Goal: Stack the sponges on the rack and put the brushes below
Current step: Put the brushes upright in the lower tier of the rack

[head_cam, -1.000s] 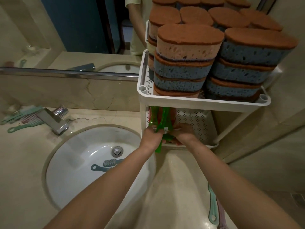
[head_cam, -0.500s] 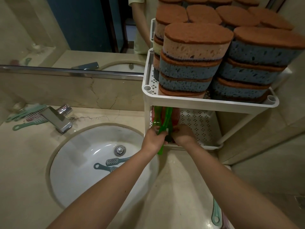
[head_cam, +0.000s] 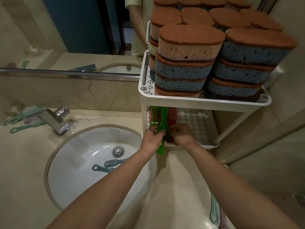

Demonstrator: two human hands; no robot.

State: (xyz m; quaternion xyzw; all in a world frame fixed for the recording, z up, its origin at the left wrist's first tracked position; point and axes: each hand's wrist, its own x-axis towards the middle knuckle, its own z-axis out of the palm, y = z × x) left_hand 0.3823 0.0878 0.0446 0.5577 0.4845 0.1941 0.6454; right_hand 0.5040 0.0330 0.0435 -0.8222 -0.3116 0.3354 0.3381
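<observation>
Stacks of brown-topped blue sponges [head_cam: 184, 70] fill the top shelf of the white rack [head_cam: 204, 103]. On the lower shelf [head_cam: 198, 123] lie green brushes [head_cam: 159, 119] and a red brush [head_cam: 172, 115], at its left side. My left hand [head_cam: 152, 139] grips the green brush handles at the shelf's front edge. My right hand [head_cam: 183, 135] holds the red brush beside them, its fingers curled over the handle end.
A sink [head_cam: 92, 164] to the left holds two grey-teal brushes [head_cam: 112, 164]. More teal and pink brushes [head_cam: 24, 118] lie behind the tap [head_cam: 56, 121]. Another teal brush handle [head_cam: 214, 210] lies on the counter at the lower right. A mirror stands behind.
Both hands stay at the front of the lower shelf on the brushes. The green handles have slid slightly deeper under the top shelf.
</observation>
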